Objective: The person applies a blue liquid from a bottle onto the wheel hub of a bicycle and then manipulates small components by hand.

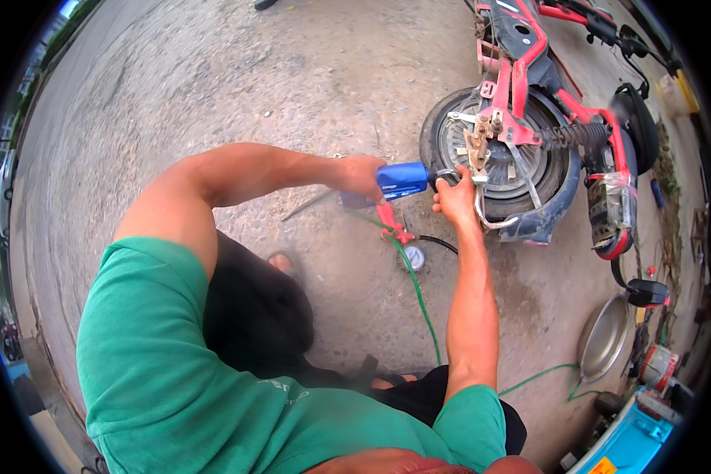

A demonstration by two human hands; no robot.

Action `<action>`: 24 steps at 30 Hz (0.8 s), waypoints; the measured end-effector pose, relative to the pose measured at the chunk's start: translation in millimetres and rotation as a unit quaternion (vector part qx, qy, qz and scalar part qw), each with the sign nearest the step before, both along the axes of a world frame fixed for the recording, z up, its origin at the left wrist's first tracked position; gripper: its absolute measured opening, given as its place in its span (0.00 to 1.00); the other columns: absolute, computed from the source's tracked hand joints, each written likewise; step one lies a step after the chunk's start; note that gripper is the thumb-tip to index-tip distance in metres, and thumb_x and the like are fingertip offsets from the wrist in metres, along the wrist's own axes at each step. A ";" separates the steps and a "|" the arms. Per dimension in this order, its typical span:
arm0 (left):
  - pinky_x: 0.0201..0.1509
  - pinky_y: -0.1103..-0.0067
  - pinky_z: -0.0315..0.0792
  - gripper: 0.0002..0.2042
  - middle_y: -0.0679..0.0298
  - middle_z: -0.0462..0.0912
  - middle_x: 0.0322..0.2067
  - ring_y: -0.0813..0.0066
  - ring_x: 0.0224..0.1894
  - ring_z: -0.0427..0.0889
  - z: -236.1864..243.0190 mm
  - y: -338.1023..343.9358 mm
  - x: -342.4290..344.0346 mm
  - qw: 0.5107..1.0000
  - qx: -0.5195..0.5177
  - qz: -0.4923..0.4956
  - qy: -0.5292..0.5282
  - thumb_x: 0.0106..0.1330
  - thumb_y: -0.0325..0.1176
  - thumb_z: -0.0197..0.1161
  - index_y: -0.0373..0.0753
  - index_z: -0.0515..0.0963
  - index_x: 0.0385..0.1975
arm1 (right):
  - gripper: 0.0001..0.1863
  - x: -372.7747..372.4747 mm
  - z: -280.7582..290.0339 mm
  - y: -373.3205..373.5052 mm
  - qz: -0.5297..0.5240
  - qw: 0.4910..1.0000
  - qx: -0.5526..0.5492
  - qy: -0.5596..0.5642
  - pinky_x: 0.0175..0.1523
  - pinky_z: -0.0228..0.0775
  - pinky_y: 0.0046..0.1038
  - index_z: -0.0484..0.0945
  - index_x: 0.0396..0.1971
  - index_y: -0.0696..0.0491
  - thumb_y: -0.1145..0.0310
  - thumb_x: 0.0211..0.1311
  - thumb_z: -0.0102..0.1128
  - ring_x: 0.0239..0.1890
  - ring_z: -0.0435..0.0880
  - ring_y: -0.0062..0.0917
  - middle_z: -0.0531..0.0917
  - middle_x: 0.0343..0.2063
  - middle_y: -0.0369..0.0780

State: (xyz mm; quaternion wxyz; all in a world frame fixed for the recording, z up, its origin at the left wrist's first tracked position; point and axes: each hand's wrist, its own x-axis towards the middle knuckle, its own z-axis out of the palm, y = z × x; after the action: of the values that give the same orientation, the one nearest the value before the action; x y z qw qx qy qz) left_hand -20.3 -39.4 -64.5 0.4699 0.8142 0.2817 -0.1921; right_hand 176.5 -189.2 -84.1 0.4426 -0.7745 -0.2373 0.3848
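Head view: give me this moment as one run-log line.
left hand: grips blue tool | right hand: at tool's far end, beside wheel | nearby: round gauge, green hose

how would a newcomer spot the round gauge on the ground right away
Start at the wheel of the red-framed scooter, upper right. Below and left of it, just below the blue tool in the left hand, is a red fitting beside a green hose. The gauge sits at its lower end: a small white-faced dial, unlike the big silver basin farther right.
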 end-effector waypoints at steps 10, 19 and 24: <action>0.52 0.66 0.74 0.32 0.48 0.83 0.44 0.55 0.48 0.82 38.0 9.5 13.2 0.989 0.135 -0.056 0.014 0.50 0.54 0.72 0.34 0.77 0.48 | 0.38 -56.1 -18.8 -14.9 -0.094 0.952 -0.024 0.289 0.44 0.72 0.37 0.69 0.58 0.56 0.39 0.61 0.59 0.44 0.81 0.32 0.80 0.48 0.46; 0.51 0.67 0.74 0.31 0.49 0.84 0.41 0.57 0.46 0.84 52.2 4.7 19.1 0.992 0.106 -0.062 0.017 0.52 0.54 0.70 0.33 0.78 0.47 | 0.38 -65.5 -22.3 10.7 -0.117 0.825 0.202 0.514 0.63 0.65 0.40 0.69 0.57 0.54 0.36 0.60 0.58 0.56 0.74 0.33 0.76 0.54 0.42; 0.47 0.70 0.76 0.26 0.54 0.86 0.37 0.64 0.42 0.85 49.1 3.9 19.7 0.999 0.032 -0.034 -0.007 0.54 0.49 0.70 0.34 0.80 0.46 | 0.36 -75.2 -24.9 16.5 -0.153 0.835 0.225 0.477 0.58 0.71 0.43 0.69 0.56 0.56 0.39 0.63 0.57 0.51 0.78 0.35 0.78 0.49 0.44</action>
State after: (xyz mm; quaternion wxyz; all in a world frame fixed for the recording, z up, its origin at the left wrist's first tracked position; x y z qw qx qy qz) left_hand -0.7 -35.5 -15.3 0.4387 0.8392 0.2567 -0.1932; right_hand 101.3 -172.8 -109.1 0.7164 -0.3999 0.0446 0.5700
